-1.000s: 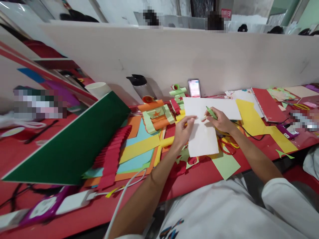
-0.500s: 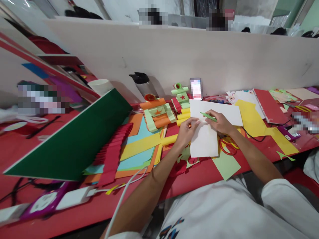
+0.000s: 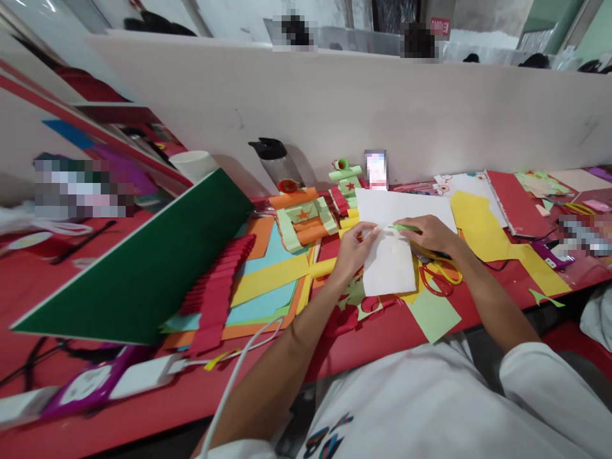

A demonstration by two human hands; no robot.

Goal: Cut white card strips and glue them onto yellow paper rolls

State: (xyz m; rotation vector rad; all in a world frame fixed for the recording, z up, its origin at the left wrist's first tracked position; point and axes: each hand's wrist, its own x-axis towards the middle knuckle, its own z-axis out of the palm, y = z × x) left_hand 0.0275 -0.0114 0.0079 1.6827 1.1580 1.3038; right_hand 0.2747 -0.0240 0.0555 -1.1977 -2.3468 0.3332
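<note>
A white paper (image 3: 389, 271) lies across the table in front of me, one part reaching down and another out to the right. My left hand (image 3: 354, 250) is closed at its left side, thumb and fingers pinching the paper near the middle. My right hand (image 3: 433, 233) is closed around a slim green pen (image 3: 404, 227), its tip pointing left towards the left fingertips. Something small and whitish shows between the two hands, too small to name. Scissors with red and yellow handles (image 3: 440, 280) lie just below my right hand.
Rolled paper figures in orange and green (image 3: 303, 220) stand behind the left hand, near a phone (image 3: 376, 169) and a bottle (image 3: 280, 162). A large green board (image 3: 143, 268) leans on the left. Yellow paper (image 3: 480, 223) lies right. A white cable (image 3: 239, 376) crosses my left arm.
The white paper has shifted a little left and up. My right hand has lowered the pen, which now lies flatter and closer to the left fingertips.
</note>
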